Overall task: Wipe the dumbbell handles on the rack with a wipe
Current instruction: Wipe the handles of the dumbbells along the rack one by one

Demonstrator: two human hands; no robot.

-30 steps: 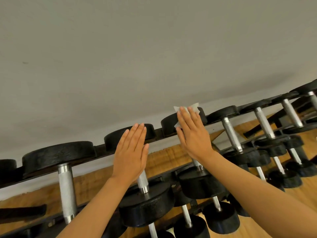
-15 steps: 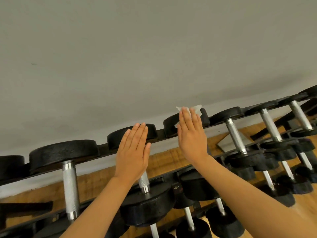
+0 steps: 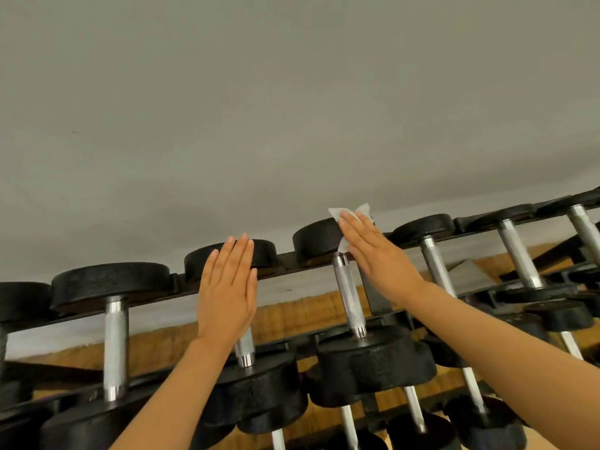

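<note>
Black dumbbells with knurled silver handles lie in a row on the top tier of a dark rack [image 3: 156, 305]. My right hand [image 3: 376, 258], fingers straight, presses a white wipe [image 3: 349, 216] against the far head of the middle dumbbell [image 3: 316, 238], just right of its bare handle [image 3: 349, 295]. Most of the wipe is hidden under the fingers. My left hand [image 3: 227, 289] lies flat, fingers straight, over the neighbouring dumbbell's handle [image 3: 244, 349]; its fingertips reach the far head [image 3: 263, 250].
A plain grey wall fills the upper view right behind the rack. More dumbbells [image 3: 516, 251] line the top tier to the right and left [image 3: 115, 345]. A lower tier holds smaller dumbbells [image 3: 412, 410]. Wooden floor [image 3: 292, 315] shows beneath.
My right hand with the wipe has shifted right, off the middle dumbbell's handle, which now shows bare. My left hand has stayed flat on its dumbbell.
</note>
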